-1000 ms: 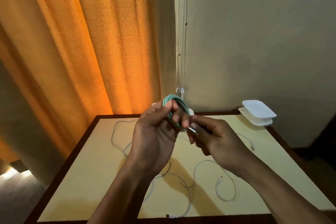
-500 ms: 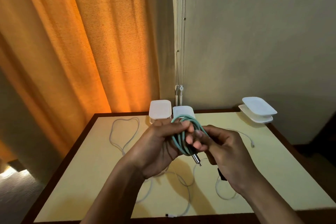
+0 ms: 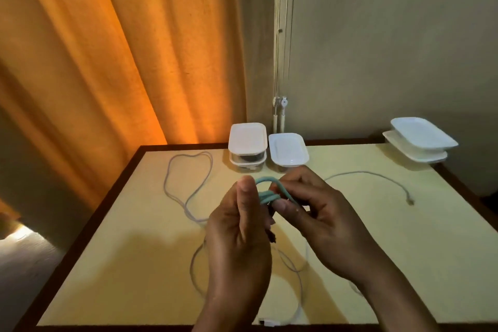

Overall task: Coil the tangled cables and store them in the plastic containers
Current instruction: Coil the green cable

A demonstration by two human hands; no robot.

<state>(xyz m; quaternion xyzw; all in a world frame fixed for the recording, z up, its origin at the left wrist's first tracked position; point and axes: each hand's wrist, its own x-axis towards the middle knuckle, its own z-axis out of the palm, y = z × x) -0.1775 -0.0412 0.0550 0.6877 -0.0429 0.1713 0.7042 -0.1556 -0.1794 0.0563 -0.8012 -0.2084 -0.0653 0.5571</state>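
Note:
A coiled teal cable (image 3: 265,191) is held above the middle of the table between both hands. My left hand (image 3: 239,234) grips the coil from the left, thumb up. My right hand (image 3: 320,218) pinches the coil's right side with curled fingers. A long white cable (image 3: 188,183) lies loose on the table (image 3: 107,264), running under my hands. Another white cable (image 3: 377,178) lies at the right. At the back stand a lidded plastic container (image 3: 247,147) with something dark inside and a second white container (image 3: 288,152).
Two stacked white lids or trays (image 3: 421,140) sit at the table's far right corner. An orange curtain (image 3: 107,62) hangs behind the left side, a wall with blind cords (image 3: 281,62) behind the middle. The table has a dark raised rim.
The view tilted down and my hands sank toward the table with the teal coil. The coil is squeezed tighter, and its metal plug end no longer shows.

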